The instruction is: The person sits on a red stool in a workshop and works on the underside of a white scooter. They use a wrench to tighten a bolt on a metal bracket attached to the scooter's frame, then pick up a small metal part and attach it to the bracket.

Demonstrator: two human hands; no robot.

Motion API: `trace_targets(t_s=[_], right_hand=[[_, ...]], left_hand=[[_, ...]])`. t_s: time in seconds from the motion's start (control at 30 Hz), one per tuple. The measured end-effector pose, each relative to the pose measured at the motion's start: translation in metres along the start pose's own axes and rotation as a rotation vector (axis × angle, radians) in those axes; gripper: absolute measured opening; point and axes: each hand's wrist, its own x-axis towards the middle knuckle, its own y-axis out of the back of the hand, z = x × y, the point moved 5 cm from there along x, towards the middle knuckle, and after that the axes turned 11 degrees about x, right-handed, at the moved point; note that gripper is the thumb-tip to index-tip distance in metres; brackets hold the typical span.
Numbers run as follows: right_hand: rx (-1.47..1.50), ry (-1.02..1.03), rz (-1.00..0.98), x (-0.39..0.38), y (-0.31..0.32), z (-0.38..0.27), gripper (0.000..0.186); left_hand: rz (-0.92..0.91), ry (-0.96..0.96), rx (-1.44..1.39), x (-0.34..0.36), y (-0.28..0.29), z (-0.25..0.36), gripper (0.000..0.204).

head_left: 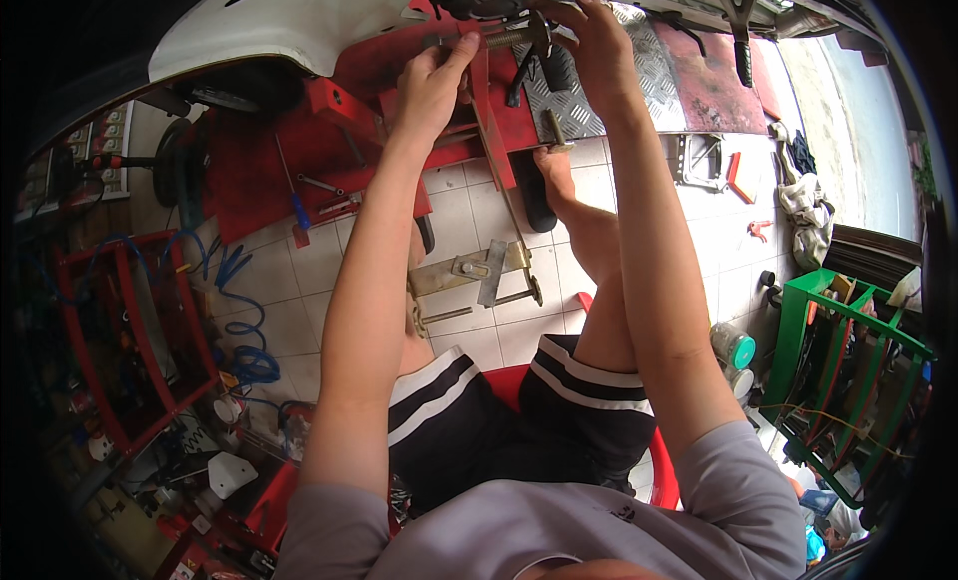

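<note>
Ahead of me, at the top of the view, a thick threaded bolt (507, 38) lies sideways between my two hands, with a dark round plate (540, 33) at its right end. My left hand (431, 93) is closed at the bolt's left end, its thumb against an upright red metal bar (485, 101); its fingers are partly hidden. Bent around the round plate are the fingers of my right hand (599, 61). Below, a second bolt (556, 129) stands at the edge of the red platform (249, 176).
A metal bracket assembly (464, 271) is between my legs. A blue screwdriver (299, 209) and wrench (321, 185) lie on the platform. Motorcycle bodywork (259, 31) overhangs it. A red rack (140, 331) and coiled blue hose (254, 364) are left, a green rack (848, 361) right.
</note>
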Motion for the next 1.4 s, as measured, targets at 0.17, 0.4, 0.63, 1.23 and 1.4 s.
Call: trace_targets(t_s=[0.17,0.4,0.63,1.23,1.4], right_hand=[[-0.204,0.059,-0.043,0.013,0.027,-0.009,0.038],[-0.261,0.105,-0.025,0.003,0.006,-0.018,0.030],[-0.304,0.114,0.014,0.002,0.006,-0.016,0.031],[-0.034,-0.009,-0.196,0.010,0.021,-0.003,0.046],[-0.278,-0.226,0.006,0.012,0.033,0.008,0.045]], left_hand=[[-0.003,-0.013,0.004,-0.001,-0.002,0.005,0.054],[0.005,-0.008,-0.010,-0.002,0.000,0.003,0.054],[0.001,-0.004,-0.018,-0.002,0.000,0.001,0.053],[0.012,-0.053,-0.019,-0.002,-0.004,0.005,0.050],[0.014,-0.069,-0.025,-0.001,-0.004,0.004,0.050]])
